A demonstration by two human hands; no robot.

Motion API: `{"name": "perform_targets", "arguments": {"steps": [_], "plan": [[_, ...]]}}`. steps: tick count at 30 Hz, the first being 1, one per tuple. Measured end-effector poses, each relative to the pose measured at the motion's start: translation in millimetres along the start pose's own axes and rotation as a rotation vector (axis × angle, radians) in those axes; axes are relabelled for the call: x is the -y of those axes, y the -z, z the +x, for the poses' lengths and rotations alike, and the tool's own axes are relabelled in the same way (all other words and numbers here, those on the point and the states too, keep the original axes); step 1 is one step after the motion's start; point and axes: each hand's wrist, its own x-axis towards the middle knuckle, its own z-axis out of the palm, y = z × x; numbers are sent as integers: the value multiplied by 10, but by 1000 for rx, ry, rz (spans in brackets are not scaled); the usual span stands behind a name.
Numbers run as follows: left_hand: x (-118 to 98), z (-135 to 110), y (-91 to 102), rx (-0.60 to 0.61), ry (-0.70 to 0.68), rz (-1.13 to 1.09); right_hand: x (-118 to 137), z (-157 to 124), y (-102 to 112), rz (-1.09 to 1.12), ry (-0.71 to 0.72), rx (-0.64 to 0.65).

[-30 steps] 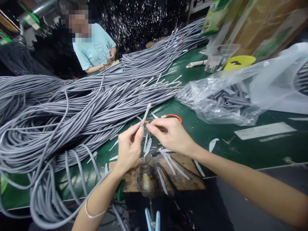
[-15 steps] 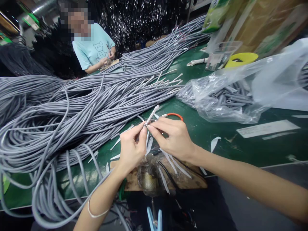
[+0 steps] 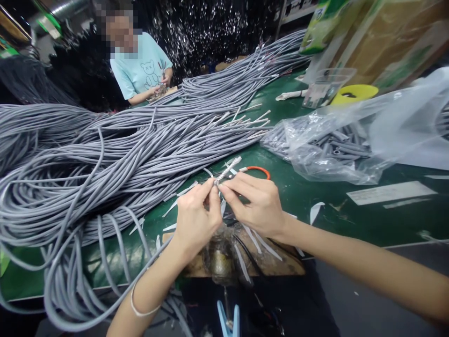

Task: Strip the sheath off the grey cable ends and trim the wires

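Between my two hands is the stripped end of a grey cable (image 3: 224, 174), its pale, silvery inner part pointing up and to the right. My left hand (image 3: 198, 213) pinches the cable with thumb and forefinger. Close against it, my right hand (image 3: 257, 201) has its thumb and fingertips closed on the same cable end; the exact grip is partly hidden. Just beyond my right fingers lies an orange loop handle (image 3: 259, 169). Below both hands is a wooden board (image 3: 287, 267) carrying a plastic-wrapped metal cylinder (image 3: 221, 262), with white strips (image 3: 242, 264) scattered about.
Bundled grey cables (image 3: 115, 173) cover the table's left side. A clear bag of short grey tubes (image 3: 336, 145), a yellow dish (image 3: 356, 93) and a plastic cup (image 3: 324, 91) stand right. A co-worker (image 3: 142, 65) sits across. A blue clip (image 3: 228, 318) is at the board's near side.
The whole view has shifted slightly. Both hands stay together at the cable end, whose pale tip now leans further right. The white tip looks more spread.
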Motion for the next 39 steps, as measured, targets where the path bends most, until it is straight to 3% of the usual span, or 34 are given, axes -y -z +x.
{"name": "perform_targets", "arguments": {"steps": [8,12,17,21,25,27,30,31,36,39], "plan": [[19,-35,-41,-90,-95,167,6,40,21,6,-25,-5],[21,-19,-41,-59,-72,78,-8,14,14,-65,68,-7],[26,-11,-60,-77,-109,112,0,21,36,29,-23,-6],[22,9,-62,-48,-82,57,-21,42,43,1,29,-7],[64,41,-67,-28,-87,33,14,54,52,24,-29,-5],[147,85,-76,21,8,8,91,37,46,26,65,-17],[292,166,-80,92,277,-53,184,14,34,105,312,3],[322,187,-75,80,338,-84,181,19,36,142,320,4],[270,214,-19,43,574,-428,-73,142,89,45,-103,-8],[201,197,12,16,590,-527,-172,186,106,-36,-194,123]]}}
